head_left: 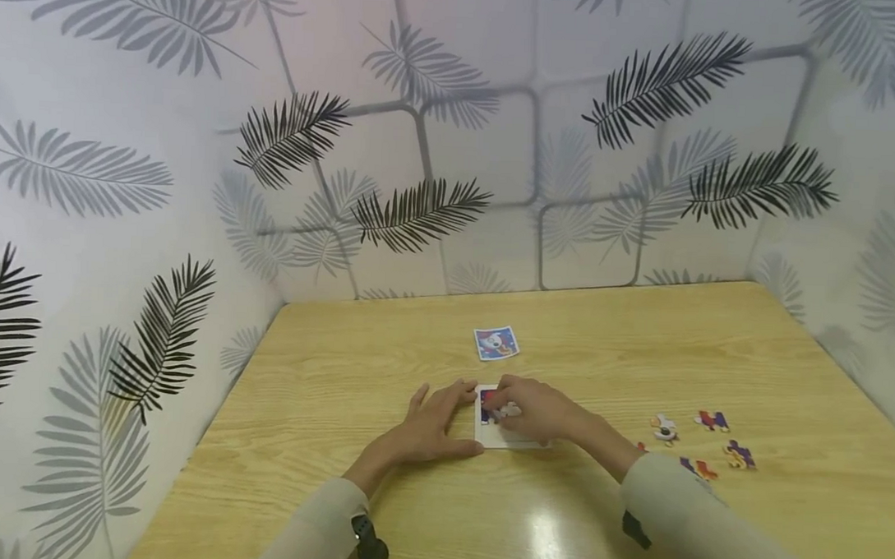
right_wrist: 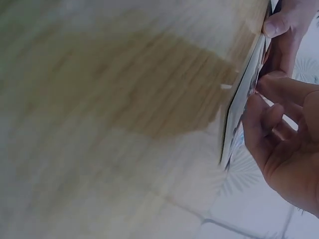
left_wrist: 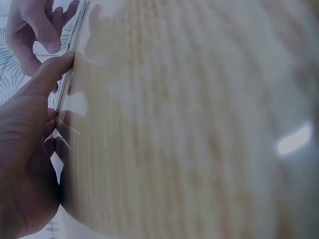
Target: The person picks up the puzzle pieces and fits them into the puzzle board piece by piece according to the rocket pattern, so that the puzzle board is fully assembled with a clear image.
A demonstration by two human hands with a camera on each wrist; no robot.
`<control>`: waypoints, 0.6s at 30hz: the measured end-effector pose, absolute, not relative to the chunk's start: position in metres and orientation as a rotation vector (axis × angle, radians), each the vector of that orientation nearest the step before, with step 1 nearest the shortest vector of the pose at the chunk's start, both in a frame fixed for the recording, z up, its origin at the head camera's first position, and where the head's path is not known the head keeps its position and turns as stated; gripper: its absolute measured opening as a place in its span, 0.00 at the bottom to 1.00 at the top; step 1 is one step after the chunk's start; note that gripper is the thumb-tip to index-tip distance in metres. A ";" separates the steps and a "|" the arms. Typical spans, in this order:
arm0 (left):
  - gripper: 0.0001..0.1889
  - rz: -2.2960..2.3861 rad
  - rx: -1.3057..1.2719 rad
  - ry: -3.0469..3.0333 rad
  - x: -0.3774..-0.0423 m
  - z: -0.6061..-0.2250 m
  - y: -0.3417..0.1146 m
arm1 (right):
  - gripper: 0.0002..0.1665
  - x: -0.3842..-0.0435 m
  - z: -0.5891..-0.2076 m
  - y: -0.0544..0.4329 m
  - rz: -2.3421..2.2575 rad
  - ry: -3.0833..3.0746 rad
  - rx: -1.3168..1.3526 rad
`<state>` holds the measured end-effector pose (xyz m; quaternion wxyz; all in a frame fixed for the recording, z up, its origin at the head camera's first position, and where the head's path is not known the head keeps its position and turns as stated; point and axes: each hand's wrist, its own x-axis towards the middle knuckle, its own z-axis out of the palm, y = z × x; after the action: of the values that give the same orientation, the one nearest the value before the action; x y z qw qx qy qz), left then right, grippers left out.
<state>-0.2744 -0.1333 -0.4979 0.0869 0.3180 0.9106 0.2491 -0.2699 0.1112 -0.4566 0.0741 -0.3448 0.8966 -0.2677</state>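
A white puzzle board (head_left: 503, 437) lies on the table, with blue, red and white puzzle pieces (head_left: 511, 410) set in its upper part. My left hand (head_left: 435, 427) rests at the board's left side, fingers spread, thumb at the lower left corner and fingertips at the upper left. In the left wrist view its thumb (left_wrist: 59, 63) touches the board's edge. From the right, my right hand (head_left: 535, 408) reaches over the board. The right wrist view shows its thumb and index finger pinching close together at the board's surface; they mostly hide the puzzle piece between them.
Beyond the board lies a small picture card (head_left: 496, 344) with a white figure on blue. Several loose puzzle pieces (head_left: 740, 454) are scattered to the right, some partly behind the right forearm. A patterned wall (head_left: 485, 256) borders the table's far edge.
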 end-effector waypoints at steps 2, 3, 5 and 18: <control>0.50 0.744 0.954 2.711 -0.275 -0.499 -0.132 | 0.17 -0.271 -0.459 0.117 -0.909 2.652 -1.018; 0.50 0.743 0.954 2.710 -0.275 -0.499 -0.132 | 0.17 -0.272 -0.460 0.119 -0.961 2.635 -1.007; 0.49 0.742 0.950 2.710 -0.276 -0.500 -0.131 | 0.17 -0.273 -0.463 0.124 -1.032 2.620 -0.983; 0.53 0.720 0.904 2.718 -0.278 -0.499 -0.133 | 0.21 -0.271 -0.463 0.151 -1.129 2.632 -0.761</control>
<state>-0.2777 -0.1325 -0.4989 0.0940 0.3047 0.9162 0.2427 -0.2712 0.1506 -0.4633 0.0894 -0.2557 0.8847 -0.3794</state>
